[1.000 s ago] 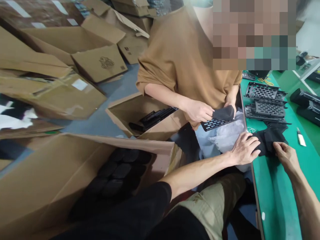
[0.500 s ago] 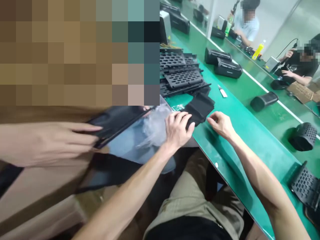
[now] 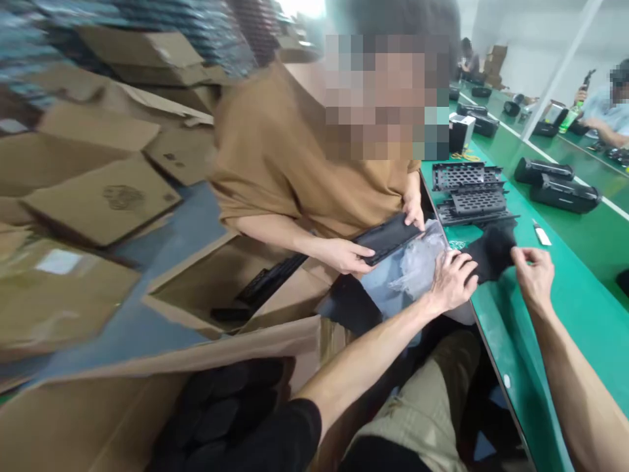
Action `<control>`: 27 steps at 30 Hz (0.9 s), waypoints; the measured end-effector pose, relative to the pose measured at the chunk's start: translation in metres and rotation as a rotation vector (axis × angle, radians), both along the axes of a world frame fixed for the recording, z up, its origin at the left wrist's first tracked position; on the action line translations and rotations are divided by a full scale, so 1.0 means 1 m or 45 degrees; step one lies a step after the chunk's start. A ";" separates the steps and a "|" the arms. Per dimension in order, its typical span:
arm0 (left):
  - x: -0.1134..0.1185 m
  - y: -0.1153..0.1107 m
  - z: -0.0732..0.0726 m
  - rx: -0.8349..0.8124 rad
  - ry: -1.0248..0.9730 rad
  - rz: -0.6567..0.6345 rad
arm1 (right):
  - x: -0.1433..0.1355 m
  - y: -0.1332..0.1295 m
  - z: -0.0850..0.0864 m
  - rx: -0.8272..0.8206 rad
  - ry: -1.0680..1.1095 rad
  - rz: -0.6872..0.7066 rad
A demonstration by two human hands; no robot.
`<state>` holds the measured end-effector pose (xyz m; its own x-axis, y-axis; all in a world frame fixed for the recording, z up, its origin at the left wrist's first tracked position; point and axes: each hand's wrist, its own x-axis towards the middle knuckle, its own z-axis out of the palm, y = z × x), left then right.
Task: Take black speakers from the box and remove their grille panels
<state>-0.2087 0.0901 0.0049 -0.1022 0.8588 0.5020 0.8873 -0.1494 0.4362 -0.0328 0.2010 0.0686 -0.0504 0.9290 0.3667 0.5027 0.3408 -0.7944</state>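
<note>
Some black fabric pieces (image 3: 491,252) lie at the near edge of the green table (image 3: 506,321). My left hand (image 3: 455,278) rests on their left side with its fingers spread. On the right, my right hand (image 3: 534,272) pinches the fabric's edge between thumb and fingers. Just beyond the fabric are stacked black perforated panels (image 3: 474,193). Crumpled clear plastic (image 3: 420,262) hangs beside the table edge, left of my left hand.
A person in a brown shirt (image 3: 289,157) holds a black panel (image 3: 388,239) close on the left. Open cardboard boxes (image 3: 103,196) fill the left side. A white-handled cutter (image 3: 542,234) and black speaker housings (image 3: 565,193) are on the table.
The view has swung left, showing the other person and the boxes. My left hand stays at the fabric; my right hand now meets its edge, where a small gap showed before.
</note>
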 end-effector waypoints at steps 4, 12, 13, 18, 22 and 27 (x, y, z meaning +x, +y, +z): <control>0.001 0.003 0.002 0.006 -0.182 -0.116 | 0.082 -0.019 0.033 0.102 0.212 -0.283; -0.006 0.016 -0.010 0.068 -0.136 -0.039 | 0.272 -0.195 0.119 -0.417 -0.428 -0.731; -0.005 0.014 -0.008 0.072 -0.134 -0.037 | 0.298 -0.211 0.127 -0.490 -0.551 -0.853; -0.005 0.013 -0.003 0.076 -0.151 -0.013 | 0.400 -0.250 0.131 -0.850 -0.966 -1.167; -0.008 0.015 -0.001 0.078 -0.189 0.008 | 0.416 -0.249 0.105 -0.954 -1.081 -1.095; -0.014 0.015 0.002 0.165 -0.223 0.038 | 0.396 -0.224 0.079 -0.982 -1.065 -0.928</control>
